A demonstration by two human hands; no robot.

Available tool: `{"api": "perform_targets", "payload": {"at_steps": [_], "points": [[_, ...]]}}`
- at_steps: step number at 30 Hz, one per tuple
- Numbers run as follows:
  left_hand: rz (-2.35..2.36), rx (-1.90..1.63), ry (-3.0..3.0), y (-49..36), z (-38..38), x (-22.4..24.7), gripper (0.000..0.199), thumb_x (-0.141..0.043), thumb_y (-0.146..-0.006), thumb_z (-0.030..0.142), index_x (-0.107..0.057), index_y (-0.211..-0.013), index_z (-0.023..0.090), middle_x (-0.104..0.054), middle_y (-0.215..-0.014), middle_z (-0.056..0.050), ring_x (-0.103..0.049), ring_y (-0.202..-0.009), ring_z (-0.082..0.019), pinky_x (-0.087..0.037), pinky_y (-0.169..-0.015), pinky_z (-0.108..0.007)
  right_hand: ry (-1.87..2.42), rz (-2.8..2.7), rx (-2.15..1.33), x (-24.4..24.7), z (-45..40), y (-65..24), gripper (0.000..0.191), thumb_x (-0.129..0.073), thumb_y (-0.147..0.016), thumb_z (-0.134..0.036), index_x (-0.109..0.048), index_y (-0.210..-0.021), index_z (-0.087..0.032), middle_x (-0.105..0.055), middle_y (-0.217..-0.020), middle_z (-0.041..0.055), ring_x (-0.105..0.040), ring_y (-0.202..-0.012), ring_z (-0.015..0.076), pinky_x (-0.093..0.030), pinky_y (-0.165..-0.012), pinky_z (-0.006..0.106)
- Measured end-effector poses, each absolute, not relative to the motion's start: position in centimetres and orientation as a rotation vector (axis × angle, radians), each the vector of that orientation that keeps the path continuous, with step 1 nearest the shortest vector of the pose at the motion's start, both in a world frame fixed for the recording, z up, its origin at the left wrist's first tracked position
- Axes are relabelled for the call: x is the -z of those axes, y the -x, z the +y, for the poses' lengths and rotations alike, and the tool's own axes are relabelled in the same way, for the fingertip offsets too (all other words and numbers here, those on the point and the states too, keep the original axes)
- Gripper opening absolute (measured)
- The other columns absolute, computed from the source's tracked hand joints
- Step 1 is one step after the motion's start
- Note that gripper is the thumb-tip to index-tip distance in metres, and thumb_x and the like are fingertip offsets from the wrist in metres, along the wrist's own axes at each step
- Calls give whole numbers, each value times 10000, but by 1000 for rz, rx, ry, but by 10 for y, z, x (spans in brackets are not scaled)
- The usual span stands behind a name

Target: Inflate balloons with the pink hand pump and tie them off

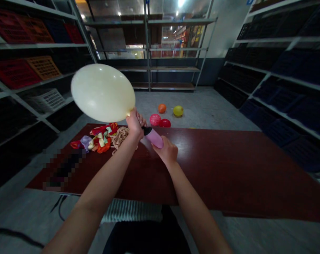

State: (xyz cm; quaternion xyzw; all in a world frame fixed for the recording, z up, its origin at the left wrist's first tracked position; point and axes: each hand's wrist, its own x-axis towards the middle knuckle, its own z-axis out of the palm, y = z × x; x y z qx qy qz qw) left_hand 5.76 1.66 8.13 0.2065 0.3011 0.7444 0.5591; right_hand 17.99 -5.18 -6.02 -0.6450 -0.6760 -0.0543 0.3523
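Observation:
A large, pale yellow inflated balloon (pixel 103 92) is held above the table's far left part. My left hand (pixel 135 124) is closed around its neck, where it meets the black end of a pink hand pump (pixel 154 137). Around the pump's pink body, at its lower right end, my right hand (pixel 168 151) is closed. The nozzle is hidden by my left fingers. Left of my hands, uninflated balloons (pixel 103 144) in red, orange, lilac and pale colours lie heaped beside a tangle of beige string (pixel 120 137).
The dark red table (pixel 218 165) spans the front. Beyond it, orange (pixel 162 108), yellow (pixel 178 111), pink (pixel 155 119) and red (pixel 165 123) balloons lie on the floor. Crate shelves flank both sides; a metal rack (pixel 173 69) stands behind. A blurred dark object (pixel 67 169) is at left.

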Motion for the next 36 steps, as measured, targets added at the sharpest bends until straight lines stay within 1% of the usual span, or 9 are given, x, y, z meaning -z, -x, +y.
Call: {"api": "perform_targets", "payload": {"at_steps": [3,8,12,15,22,25,28,33,36], "points": [[684,-1781,-412,-34,5,-79,602,-533,-1110,331,-266,-583,215,-224,-401,75,-189,-301,-69,-168,-353,-234,1592,-1847,211,60,-51,-180,430,-746,-921,-510,-738,-1208,-190,-817,-986,84,-753,-860,237,-450,-695,294],[649,-1863,-312,7,-18,-74,583,-442,-1139,306,-258,-597,199,-230,-416,66,-216,-321,-68,-217,-386,-228,1503,-1999,251,59,-56,-178,397,-755,-926,-508,-752,-1176,-201,-816,-1012,72,-753,-869,231,-453,-707,303],[663,-1922,-248,45,-29,-77,599,-406,-1139,300,-228,-575,206,-202,-420,55,-205,-327,-86,-203,-382,-251,1465,-2087,279,57,-60,-176,370,-765,-924,-497,-757,-1138,-196,-805,-966,63,-737,-844,220,-436,-702,298],[664,-1968,-250,74,-37,-79,605,-403,-1141,288,-214,-573,205,-190,-426,61,-200,-327,-81,-205,-387,-247,1431,-2145,304,56,-61,-176,358,-759,-928,-480,-756,-1134,-187,-796,-936,68,-727,-845,223,-435,-712,299],[661,-2024,-247,124,-55,-86,582,-391,-1125,243,-209,-574,202,-194,-422,63,-201,-323,-75,-210,-383,-235,1377,-2223,320,55,-63,-171,335,-772,-911,-413,-760,-1155,-184,-802,-997,93,-720,-844,232,-469,-744,307],[654,-2062,-297,124,-55,-96,604,-400,-1133,281,-224,-561,204,-186,-424,61,-195,-325,-81,-210,-375,-234,1337,-2204,308,57,-62,-167,346,-767,-908,-410,-760,-1162,-175,-808,-1021,106,-732,-853,238,-492,-755,311],[658,-2092,-356,108,-46,-109,617,-458,-1132,333,-237,-571,204,-182,-431,68,-195,-328,-80,-207,-375,-229,1330,-2138,280,61,-59,-168,348,-761,-898,-404,-759,-1158,-172,-811,-1038,114,-744,-846,243,-511,-746,315],[669,-2025,-451,60,-18,-130,622,-510,-1134,370,-255,-591,205,-207,-438,73,-210,-333,-76,-204,-384,-227,1417,-1974,237,67,-56,-185,400,-784,-856,-405,-748,-1175,-166,-818,-1008,101,-758,-837,250,-514,-722,309],[683,-1955,-476,23,0,-133,617,-510,-1135,372,-261,-595,208,-211,-432,75,-195,-333,-77,-195,-378,-224,1485,-1896,201,67,-55,-191,402,-761,-873,-430,-734,-1183,-177,-819,-982,83,-758,-832,244,-497,-702,297]]}}
